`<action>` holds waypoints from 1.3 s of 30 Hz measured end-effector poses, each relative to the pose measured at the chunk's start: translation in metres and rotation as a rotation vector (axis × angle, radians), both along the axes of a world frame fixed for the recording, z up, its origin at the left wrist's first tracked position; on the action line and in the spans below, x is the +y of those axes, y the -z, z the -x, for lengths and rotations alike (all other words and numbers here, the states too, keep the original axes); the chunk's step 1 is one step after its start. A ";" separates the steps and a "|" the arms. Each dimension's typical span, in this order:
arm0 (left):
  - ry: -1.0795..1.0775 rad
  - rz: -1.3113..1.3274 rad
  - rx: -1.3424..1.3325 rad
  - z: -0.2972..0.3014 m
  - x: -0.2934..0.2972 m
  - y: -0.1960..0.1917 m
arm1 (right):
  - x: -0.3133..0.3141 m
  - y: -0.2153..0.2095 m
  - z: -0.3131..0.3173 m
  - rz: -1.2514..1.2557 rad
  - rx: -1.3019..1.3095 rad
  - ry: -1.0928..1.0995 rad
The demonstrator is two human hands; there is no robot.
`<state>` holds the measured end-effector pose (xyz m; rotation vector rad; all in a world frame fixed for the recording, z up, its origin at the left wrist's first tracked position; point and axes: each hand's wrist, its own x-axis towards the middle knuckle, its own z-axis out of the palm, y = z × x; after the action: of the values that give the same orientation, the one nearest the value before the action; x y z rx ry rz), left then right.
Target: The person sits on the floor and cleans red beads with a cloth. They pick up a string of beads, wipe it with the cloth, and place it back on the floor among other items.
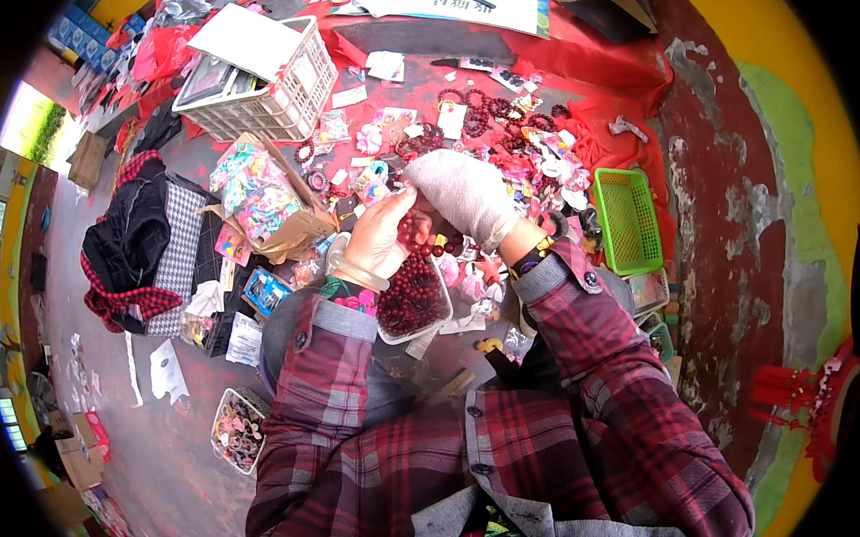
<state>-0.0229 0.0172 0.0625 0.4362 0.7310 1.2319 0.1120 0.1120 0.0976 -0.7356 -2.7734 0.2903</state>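
Observation:
My left hand (378, 239) is bare, with a pale bangle at the wrist, and its fingers are curled round a dark red bead bracelet (440, 248). My right hand (464, 198) wears a whitish knitted glove. Its fingertips meet the left thumb at the top of the beads, closed in a pinch, though the glove hides what exactly they hold. Part of the bracelet hangs below the hands, with a yellow bead among the red ones. Right under it stands a white basket (389, 338) filled with similar dark red beads.
Heaped bracelets (485, 113) and small packaged trinkets (554, 168) spread beyond my hands. A green plastic basket (629, 222) lies at the right. To the left are a cardboard box (293, 226) of colourful packets, a white crate (254, 117) and dark clothing (129, 246). Another small basket (241, 431) sits lower left.

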 end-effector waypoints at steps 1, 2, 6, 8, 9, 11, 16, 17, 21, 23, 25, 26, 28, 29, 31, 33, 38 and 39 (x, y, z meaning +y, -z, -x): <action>-0.040 0.013 -0.013 0.000 0.000 -0.002 | -0.003 -0.004 0.000 0.201 0.087 0.063; -0.079 0.026 -0.026 -0.001 0.000 -0.003 | -0.008 -0.013 -0.002 0.402 0.174 0.127; -0.099 -0.041 -0.023 0.000 0.003 -0.002 | 0.000 -0.002 -0.012 0.394 0.300 0.220; -0.124 -0.029 -0.021 -0.002 0.002 -0.007 | -0.002 -0.010 -0.009 0.839 0.254 0.350; -0.137 -0.022 -0.021 -0.003 0.003 -0.009 | -0.004 -0.015 -0.008 1.068 0.360 0.426; -0.153 -0.053 0.021 0.002 0.001 -0.004 | -0.009 -0.028 -0.007 1.302 0.483 0.432; -0.062 -0.162 0.205 0.004 0.001 -0.008 | -0.001 -0.016 -0.007 0.046 0.113 -0.175; -0.063 -0.144 0.196 0.004 0.000 -0.007 | -0.005 -0.018 -0.007 0.102 0.059 -0.135; -0.060 -0.106 0.142 0.003 0.000 -0.002 | -0.005 -0.013 -0.003 0.025 0.008 0.023; -0.058 -0.107 0.132 0.000 0.002 -0.003 | -0.004 -0.013 -0.004 -0.040 0.150 0.060; -0.071 -0.106 0.156 0.000 0.000 -0.007 | -0.012 -0.032 -0.002 0.937 0.424 0.471; -0.084 -0.109 0.159 -0.001 0.000 -0.010 | -0.017 -0.042 -0.001 1.429 0.547 0.675; -0.109 -0.114 0.166 -0.003 -0.001 -0.015 | -0.015 -0.037 -0.001 1.428 0.640 0.661; -0.115 -0.126 0.145 -0.001 0.000 -0.013 | -0.014 -0.036 -0.002 1.427 0.687 0.653; -0.127 -0.150 0.104 0.002 0.001 -0.009 | -0.013 -0.035 -0.007 1.417 0.622 0.515; -0.117 -0.183 0.108 0.004 0.002 -0.009 | -0.011 -0.031 -0.012 1.103 0.466 0.235; -0.096 -0.147 0.235 0.006 0.000 -0.002 | -0.011 -0.028 -0.009 0.427 0.009 -0.031; -0.101 -0.122 0.229 0.006 0.001 0.000 | -0.011 -0.026 -0.008 0.495 0.006 0.007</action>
<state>-0.0294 0.0178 0.0625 0.6548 0.8841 1.3397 0.1196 0.1014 0.1240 -0.8436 -2.7119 0.9973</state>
